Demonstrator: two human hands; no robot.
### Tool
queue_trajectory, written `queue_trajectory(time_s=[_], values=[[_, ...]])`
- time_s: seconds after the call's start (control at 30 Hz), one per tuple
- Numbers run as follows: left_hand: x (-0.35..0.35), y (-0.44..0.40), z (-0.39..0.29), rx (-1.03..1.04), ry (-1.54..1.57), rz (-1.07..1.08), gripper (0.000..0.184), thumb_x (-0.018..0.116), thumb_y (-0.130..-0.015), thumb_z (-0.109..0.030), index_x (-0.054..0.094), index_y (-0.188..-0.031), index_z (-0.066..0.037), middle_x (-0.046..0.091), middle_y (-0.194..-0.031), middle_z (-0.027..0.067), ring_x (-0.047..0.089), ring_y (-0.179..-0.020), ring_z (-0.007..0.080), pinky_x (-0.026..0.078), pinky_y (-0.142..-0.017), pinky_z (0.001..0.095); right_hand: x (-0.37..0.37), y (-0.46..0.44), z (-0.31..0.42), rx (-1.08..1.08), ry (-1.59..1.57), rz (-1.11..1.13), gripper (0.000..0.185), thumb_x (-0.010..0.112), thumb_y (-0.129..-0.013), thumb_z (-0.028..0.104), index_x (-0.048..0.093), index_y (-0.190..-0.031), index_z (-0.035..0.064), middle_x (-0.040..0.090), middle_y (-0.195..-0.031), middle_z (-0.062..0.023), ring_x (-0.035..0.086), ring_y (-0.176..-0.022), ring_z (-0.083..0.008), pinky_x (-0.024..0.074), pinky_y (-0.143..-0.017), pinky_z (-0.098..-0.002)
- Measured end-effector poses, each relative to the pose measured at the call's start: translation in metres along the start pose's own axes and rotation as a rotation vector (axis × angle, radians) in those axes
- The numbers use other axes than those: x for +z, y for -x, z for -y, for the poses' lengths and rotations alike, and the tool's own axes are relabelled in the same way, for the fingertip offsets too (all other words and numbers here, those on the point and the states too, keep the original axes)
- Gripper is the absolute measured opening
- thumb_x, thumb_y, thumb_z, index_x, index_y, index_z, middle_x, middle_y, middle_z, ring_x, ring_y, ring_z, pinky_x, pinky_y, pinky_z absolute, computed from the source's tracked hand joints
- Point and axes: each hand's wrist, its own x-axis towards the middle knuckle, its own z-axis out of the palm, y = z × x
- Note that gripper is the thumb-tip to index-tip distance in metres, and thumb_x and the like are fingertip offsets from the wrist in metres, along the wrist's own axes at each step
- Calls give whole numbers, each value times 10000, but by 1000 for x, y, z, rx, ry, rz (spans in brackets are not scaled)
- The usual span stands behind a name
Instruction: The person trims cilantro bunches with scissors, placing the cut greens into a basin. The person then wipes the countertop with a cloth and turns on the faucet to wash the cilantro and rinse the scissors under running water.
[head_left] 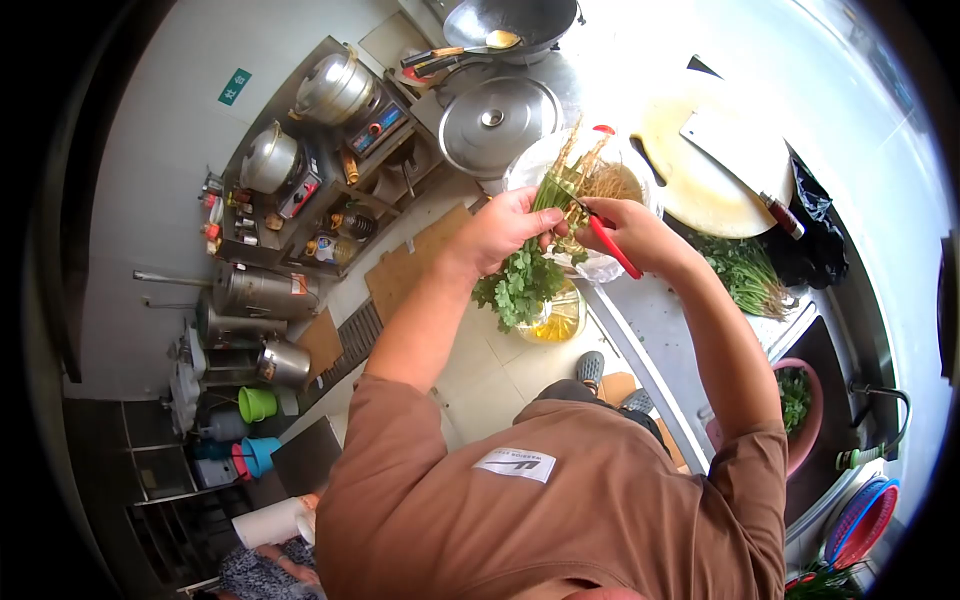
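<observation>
Bunch of leafy green herbs with pale stems and straggly tan roots, gripped by the stems in the left hand, fingers curled closed, just over the near rim of a white, plastic-lined container. Leaves hanging toward 7 o'clock, roots pointing toward 1 o'clock, over the container's mouth. Red-handled scissors wrapped in the nearly closed right hand, working end at the stems beside the left fingertips; gap between blades too hidden to tell. For a clean snip, best to even up the root ends, pinch firmly and draw the left fingertips back toward 8 o'clock, well clear of the metal. Better to cut just above the roots, a few stems per bite, with the bunch tilted toward 1 o'clock for trimmings to drop inside. Worth sparing the loose liner from the blades.
</observation>
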Motion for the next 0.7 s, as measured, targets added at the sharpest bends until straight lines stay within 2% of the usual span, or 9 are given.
queue_trajectory(time_s=[0.17, 0.23, 0.4, 0.47, 0.5, 0.57, 0.6, 0.7], values=[[-1, -2, 0, -85, -18, 24, 178, 595, -973, -161, 620, -1090, -30, 631, -855, 6, 536, -652, 51, 474, -619, 233, -4, -5, -8, 31, 70, -1, 342, 681, -869, 236, 643, -1064, -42, 618, -751, -66, 535, -712, -114, 457, -673, -293], [-7, -7, 4, -113, -12, 32, 161, 596, -973, -166, 620, -1064, -35, 624, -846, 1, 524, -640, 47, 464, -610, 229, -5, -4, -11, 5, 38, -26, 349, 665, -845, 303, 660, -903, -42, 639, -729, -186, 616, -680, -248, 482, -693, -370], [-10, -13, 5, -189, -3, 47, 115, 603, -968, -171, 614, -959, -56, 608, -815, -12, 505, -615, 44, 446, -590, 224, -6, -17, -15, 34, -13, 40, 358, 670, -853, 310, 656, -850, -47, 630, -688, -119, 599, -649, -175, 481, -645, -344], [-11, -14, 8, -219, 25, 93, 118, 606, -967, -170, 601, -907, -68, 602, -791, -18, 504, -609, 42, 446, -585, 219, -5, -20, -11, 85, -66, 34, 344, 675, -861, 303, 664, -797, -34, 608, -637, -75, 572, -581, -130, 466, -557, -310], [-14, -15, 10, -221, 26, 87, 118, 606, -967, -170, 601, -907, -68, 602, -791, -18, 504, -609, 42, 446, -585, 219, -7, -18, -8, 83, -67, 39, 344, 675, -861, 303, 664, -797, -34, 608, -637, -75, 572, -581, -130, 466, -557, -310], [-22, -19, 15, -254, 11, 92, 123, 619, -949, -155, 615, -926, -34, 622, -785, 7, 524, -628, 68, 436, -572, 207, -10, -15, 0, 213, -86, 63, 332, 671, -868, 290, 662, -745, -19, 586, -593, -56, 536, -508, -110, 433, -474, -287], [-24, -19, 18, -259, -24, 51, 128, 622, -945, -155, 618, -936, -27, 626, -791, 14, 529, -630, 71, 443, -571, 218, -8, -16, -4, 190, -71, 55, 341, 660, -876, 280, 651, -706, -16, 574, -563, -52, 526, -472, -113, 424, -436, -287], [-29, -16, 23, -237, -54, -27, 136, 621, -943, -156, 620, -941, -20, 631, -799, 25, 534, -630, 75, 455, -566, 235, -11, -10, -10, 240, -49, 116, 333, 646, -884, 278, 651, -745, -25, 601, -606, -65, 553, -490, -121, 447, -440, -288]])
